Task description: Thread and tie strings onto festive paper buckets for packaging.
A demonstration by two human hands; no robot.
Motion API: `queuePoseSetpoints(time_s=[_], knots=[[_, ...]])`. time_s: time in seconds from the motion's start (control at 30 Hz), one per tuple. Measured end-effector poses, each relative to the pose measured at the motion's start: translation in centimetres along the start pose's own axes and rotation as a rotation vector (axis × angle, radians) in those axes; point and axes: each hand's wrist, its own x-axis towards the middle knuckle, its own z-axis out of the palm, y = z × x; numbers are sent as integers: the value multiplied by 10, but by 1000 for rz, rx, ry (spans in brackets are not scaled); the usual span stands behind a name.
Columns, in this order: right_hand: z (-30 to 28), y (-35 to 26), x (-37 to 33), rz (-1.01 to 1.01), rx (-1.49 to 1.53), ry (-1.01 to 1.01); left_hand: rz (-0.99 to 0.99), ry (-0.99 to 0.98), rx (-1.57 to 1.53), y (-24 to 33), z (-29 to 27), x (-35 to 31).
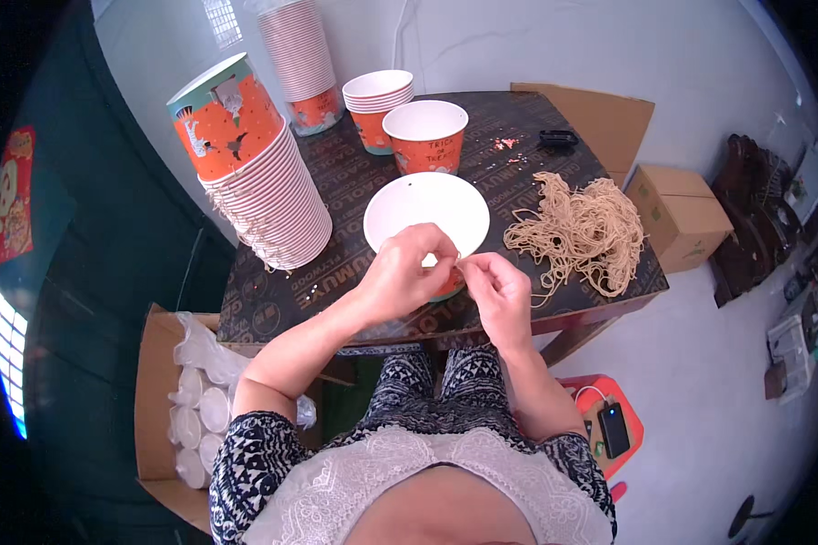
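A white-lined paper bucket (427, 209) stands before me at the table's near edge, a small hole showing at its far rim. Over its near rim my left hand (398, 280) is closed in a pinch, thumb against fingers. My right hand (503, 298) pinches close beside it, fingertips almost meeting the left ones. A thin bit of pale string (461, 260) shows between the fingertips; the near rim there is mostly covered by my hands. To the right lies a tangled heap of beige string (582, 232).
Behind are an orange printed bucket (427, 154), a short bucket stack (373, 127) and a wrapped tall stack (298, 64). A leaning stack (273, 195) with strings stands left. A black clip-like object (557, 138) lies on the dark table (354, 318). An open carton (154, 400) sits below left.
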Motion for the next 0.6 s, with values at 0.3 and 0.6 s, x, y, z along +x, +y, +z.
queuePoseSetpoints(time_s=[0.3, 0.6], knots=[[-24, -9, -25, -307, -570, -45, -216, 15, -5, 1, -8, 5], [-42, 4, -18, -191, -514, -17, -91, -96, 118, -18, -45, 21]])
